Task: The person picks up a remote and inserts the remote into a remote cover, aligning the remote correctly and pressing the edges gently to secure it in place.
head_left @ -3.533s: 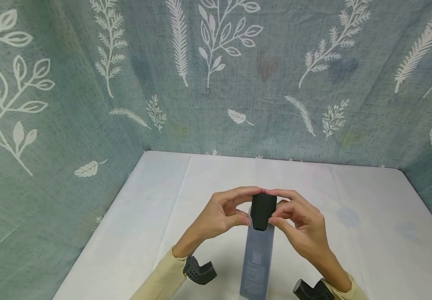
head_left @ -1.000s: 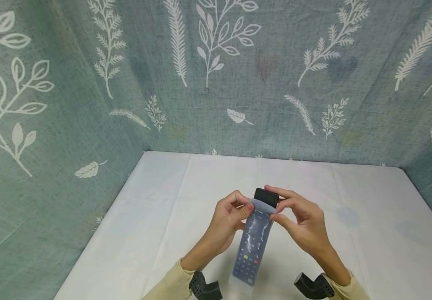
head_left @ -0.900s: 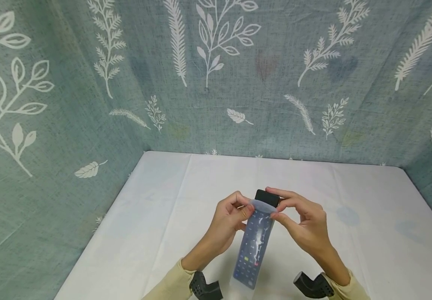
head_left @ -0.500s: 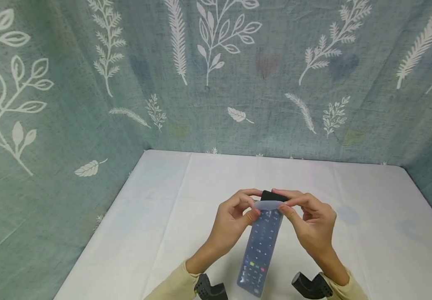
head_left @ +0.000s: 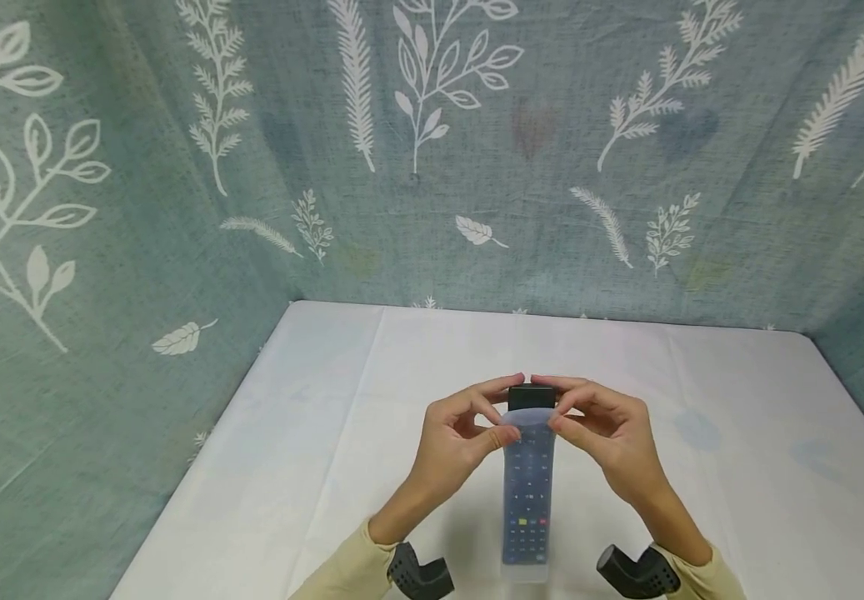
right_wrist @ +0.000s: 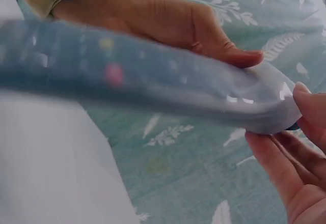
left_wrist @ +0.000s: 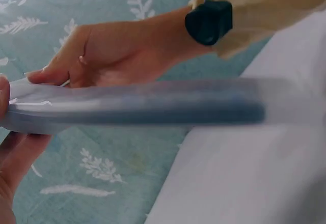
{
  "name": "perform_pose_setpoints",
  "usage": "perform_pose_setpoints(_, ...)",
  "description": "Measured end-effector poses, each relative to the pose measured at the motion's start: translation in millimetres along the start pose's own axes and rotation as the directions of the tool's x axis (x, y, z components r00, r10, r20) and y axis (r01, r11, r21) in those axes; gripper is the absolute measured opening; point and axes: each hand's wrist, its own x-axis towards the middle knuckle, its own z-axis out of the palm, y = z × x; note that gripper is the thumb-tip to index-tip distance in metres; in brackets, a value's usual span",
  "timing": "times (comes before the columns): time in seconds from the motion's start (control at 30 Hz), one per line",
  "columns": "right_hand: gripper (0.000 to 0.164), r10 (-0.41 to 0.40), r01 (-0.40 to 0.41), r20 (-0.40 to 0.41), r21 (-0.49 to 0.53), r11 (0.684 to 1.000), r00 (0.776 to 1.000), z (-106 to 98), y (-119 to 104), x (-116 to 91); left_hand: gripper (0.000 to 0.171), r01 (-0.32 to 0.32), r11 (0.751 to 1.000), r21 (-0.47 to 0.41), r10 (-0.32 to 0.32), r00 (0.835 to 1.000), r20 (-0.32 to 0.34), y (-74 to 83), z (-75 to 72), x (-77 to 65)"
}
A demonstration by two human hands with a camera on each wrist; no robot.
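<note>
A dark remote control (head_left: 529, 492) sits inside a translucent protective sleeve (head_left: 526, 573), its buttons facing up and its lower end short of the sleeve's bottom. At the top, a black end of the remote sticks out past the sleeve's opening. My left hand (head_left: 456, 437) pinches the left side of that opening between thumb and finger, with the index finger reaching to the black end. My right hand (head_left: 613, 433) pinches the opening's right side, index finger also along the black end. In the right wrist view the sleeve (right_wrist: 265, 94) bulges near the fingertips.
The remote is held over a white-covered table (head_left: 372, 400). Behind and left hangs a green-blue curtain (head_left: 402, 242) with white leaf prints. Black wrist cameras (head_left: 420, 573) sit at both cuffs of the light-yellow sleeves.
The remote, first back-up with a longer black part exposed, has been turned buttons-up, and less black shows. In the last half second it has straightened from a tilt and shifted left.
</note>
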Motion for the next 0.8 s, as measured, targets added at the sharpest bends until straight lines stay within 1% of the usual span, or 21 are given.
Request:
perform_pose_setpoints(0.13, 0.015, 0.08, -0.079, 0.018, -0.016, 0.997, 0.997, -1.0, 1.2, -3.5, 0.014, -0.022, 0.998, 0.053, 0.024, 0.999, -0.035, 0.4, -1.5, 0.8)
perform_pose_setpoints(0.2, 0.015, 0.106, -0.106, 0.026, -0.013, 0.994, 0.994, -1.3, 2.1, -5.0, 0.012, -0.033, 0.997, 0.071, 0.036, 0.998, -0.047, -0.8, -1.4, 0.5)
perform_pose_setpoints(0.33, 0.014, 0.143, -0.143, 0.034, -0.009, 0.99, 0.989, -1.7, 5.3, -6.8, 0.012, -0.051, 0.992, 0.113, 0.059, 0.996, -0.073, -3.1, 0.4, -0.3)
perform_pose_setpoints(0.4, 0.014, 0.143, -0.143, 0.041, -0.015, 0.99, 0.989, -0.1, 6.9, -7.5, 0.014, -0.066, 0.99, 0.127, 0.076, 0.994, -0.083, -0.9, 1.3, -0.1)
perform_pose_setpoints(0.5, 0.017, 0.083, -0.081, 0.052, -0.034, 0.996, 0.995, 3.2, 9.7, -9.0, 0.016, -0.11, 0.982, 0.156, 0.124, 0.989, -0.082, 8.2, 3.7, 4.0)
perform_pose_setpoints(0.57, 0.02, 0.011, -0.008, 0.054, -0.056, 0.998, 0.998, 6.3, 11.3, -10.0, 0.015, -0.137, 0.976, 0.171, 0.152, 0.986, -0.074, 14.8, 4.7, 7.7)
perform_pose_setpoints(0.63, 0.024, -0.068, 0.072, 0.051, -0.089, 0.993, 0.996, 9.0, 13.0, -10.7, 0.013, -0.161, 0.969, 0.185, 0.176, 0.982, -0.064, 19.0, 4.4, 10.9)
perform_pose_setpoints(0.7, 0.026, -0.126, 0.131, 0.045, -0.123, 0.984, 0.991, 11.2, 14.7, -11.3, 0.01, -0.165, 0.968, 0.19, 0.179, 0.982, -0.058, 19.0, 2.8, 11.9)
perform_pose_setpoints(0.8, 0.027, -0.174, 0.179, 0.041, -0.151, 0.972, 0.984, 12.8, 18.2, -11.9, 0.008, -0.148, 0.969, 0.196, 0.163, 0.985, -0.062, 10.7, -1.0, 10.2)
